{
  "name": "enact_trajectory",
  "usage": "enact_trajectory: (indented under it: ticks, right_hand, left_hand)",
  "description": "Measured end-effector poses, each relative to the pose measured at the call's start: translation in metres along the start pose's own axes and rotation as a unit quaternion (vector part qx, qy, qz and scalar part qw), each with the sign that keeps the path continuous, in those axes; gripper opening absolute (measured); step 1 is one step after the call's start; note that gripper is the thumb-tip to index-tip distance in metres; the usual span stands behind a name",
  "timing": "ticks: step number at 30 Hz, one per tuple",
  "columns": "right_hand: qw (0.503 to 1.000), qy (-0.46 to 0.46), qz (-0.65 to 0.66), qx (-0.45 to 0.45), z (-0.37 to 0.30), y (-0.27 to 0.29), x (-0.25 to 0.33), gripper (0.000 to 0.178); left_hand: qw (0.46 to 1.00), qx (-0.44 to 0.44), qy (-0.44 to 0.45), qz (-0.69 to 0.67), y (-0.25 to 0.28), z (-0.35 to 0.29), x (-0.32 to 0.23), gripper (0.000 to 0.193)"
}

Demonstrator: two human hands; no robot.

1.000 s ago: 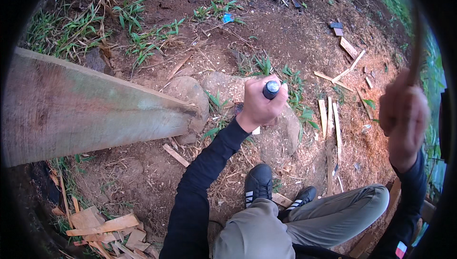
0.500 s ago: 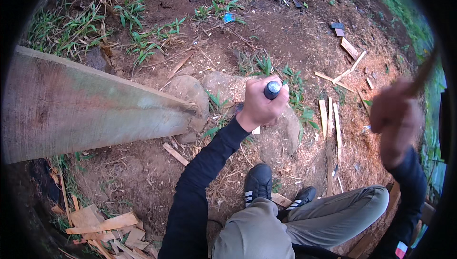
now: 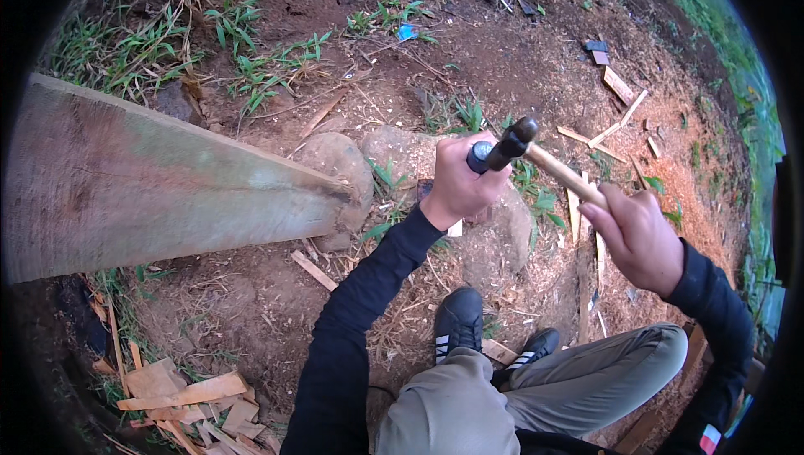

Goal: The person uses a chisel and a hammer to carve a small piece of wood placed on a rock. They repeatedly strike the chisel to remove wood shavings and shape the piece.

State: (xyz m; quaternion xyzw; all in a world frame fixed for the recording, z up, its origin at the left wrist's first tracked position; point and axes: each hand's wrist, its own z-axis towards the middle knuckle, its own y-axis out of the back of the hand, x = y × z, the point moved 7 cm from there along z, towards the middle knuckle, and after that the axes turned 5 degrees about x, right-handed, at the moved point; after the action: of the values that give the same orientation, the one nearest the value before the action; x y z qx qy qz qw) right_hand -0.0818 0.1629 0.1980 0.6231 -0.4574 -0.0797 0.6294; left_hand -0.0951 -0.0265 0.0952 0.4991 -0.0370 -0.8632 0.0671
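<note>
My left hand point(image 3: 463, 183) is closed around the upright dark handle of what looks like a chisel point(image 3: 480, 155); its round metal cap shows above the fist and its lower end is hidden. In my right hand point(image 3: 641, 237) is a hammer point(image 3: 569, 176), gripped by its pale wooden handle. The dark hammer head lies over the chisel's cap, at or very near it. Beneath the left fist a small pale bit of wood point(image 3: 455, 228) shows beside a flat stone point(image 3: 502, 241).
A thick wooden beam point(image 3: 167, 187) reaches in from the left, ending at a rounded stone point(image 3: 333, 162). Wood offcuts point(image 3: 188, 396) lie heaped at lower left. Thin strips point(image 3: 618, 124) and sawdust point(image 3: 691, 195) cover ground at right. My shoes point(image 3: 458, 321) stand just below the stones.
My right hand has swung the hammer down and left from the raised right side, bringing its head to the chisel's cap. The left hand has stayed in place.
</note>
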Motion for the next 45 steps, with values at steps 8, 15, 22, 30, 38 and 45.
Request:
enact_trajectory:
  ticks: [8, 15, 22, 30, 38, 45]
  right_hand:
    - [0.94, 0.123, 0.23, -0.222, -0.016, 0.069, 0.017, 0.03]
    - [0.994, -0.023, 0.083, -0.074, 0.006, 0.036, 0.011, 0.032]
    - [0.981, 0.107, 0.007, -0.161, -0.009, 0.042, 0.017, 0.032]
    - [0.966, 0.034, 0.178, -0.183, -0.009, 0.071, 0.025, 0.032]
    - [0.998, -0.048, 0.049, -0.007, 0.003, 0.01, -0.006, 0.033]
    - [0.944, 0.016, 0.262, -0.199, 0.0, 0.036, 0.008, 0.036]
  left_hand:
    - [1.0, 0.004, 0.015, -0.004, -0.001, -0.003, 0.004, 0.027]
    - [1.0, -0.002, 0.017, -0.011, -0.001, -0.008, 0.008, 0.029]
    - [1.0, 0.02, 0.019, -0.003, -0.008, -0.005, 0.004, 0.025]
    - [0.999, 0.018, 0.028, 0.017, -0.008, -0.006, 0.004, 0.023]
    - [0.999, 0.005, 0.035, -0.02, -0.006, -0.007, 0.006, 0.026]
    - [0.999, -0.007, 0.046, -0.015, 0.003, -0.013, 0.018, 0.026]
